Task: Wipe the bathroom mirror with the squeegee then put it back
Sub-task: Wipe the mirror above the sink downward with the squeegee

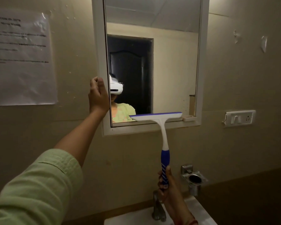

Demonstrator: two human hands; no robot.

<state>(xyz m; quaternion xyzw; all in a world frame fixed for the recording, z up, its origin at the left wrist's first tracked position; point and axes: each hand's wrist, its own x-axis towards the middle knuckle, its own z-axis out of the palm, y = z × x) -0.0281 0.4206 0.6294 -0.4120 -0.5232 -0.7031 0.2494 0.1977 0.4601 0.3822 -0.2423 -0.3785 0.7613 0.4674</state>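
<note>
Overhead, hands [166, 182] gripping squeegee [159, 120], mirror [169, 62].

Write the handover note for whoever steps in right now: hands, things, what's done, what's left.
Left hand: gripping the left edge of the white-framed wall mirror, steadying it.
Right hand: closed around the blue striped grip of the white-and-blue plastic squeegee, held upright.
Squeegee blade lies level at the glass's bottom edge, right of centre.
Done: cannot tell how much glass is wiped.
Left: finish wiping, then return the squeegee; its storage place is not visible.
</note>
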